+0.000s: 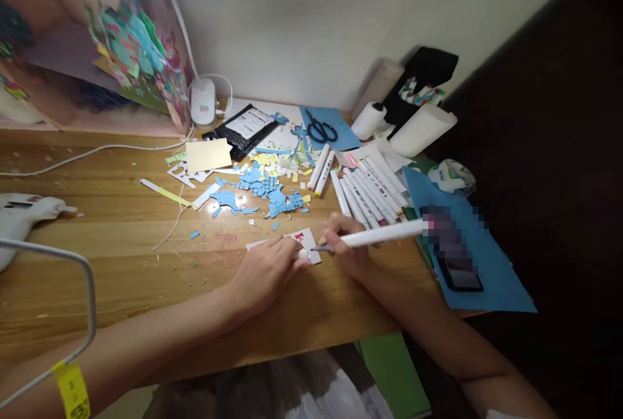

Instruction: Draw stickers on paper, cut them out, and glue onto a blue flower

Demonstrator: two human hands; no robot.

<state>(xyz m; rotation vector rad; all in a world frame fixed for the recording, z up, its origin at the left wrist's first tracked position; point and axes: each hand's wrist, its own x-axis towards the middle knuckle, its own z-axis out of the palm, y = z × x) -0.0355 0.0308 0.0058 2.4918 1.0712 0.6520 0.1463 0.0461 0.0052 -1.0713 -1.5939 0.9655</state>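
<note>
My right hand (348, 247) is closed around a white marker (384, 233), pen-fashion, its barrel sloping up to the right. The marker's greyish tip meets or hovers just over a small white card (312, 255); which one I cannot tell. A red bow (299, 237) shows on that card. Across the card's left part lies my left hand (272, 270), fingers bent together. At its fingertips is a small white cylinder (304, 254) that looks like a marker cap, partly hidden by the fingers.
Blue paper scraps (277, 198) litter the table (214, 276) beyond my hands. Several white markers (367, 192) lie at right, near a phone (460, 263) on blue paper (501, 276). Black scissors (321, 130) rest at the back. A glue gun (24, 221) and a bent metal rod (90, 296) are left.
</note>
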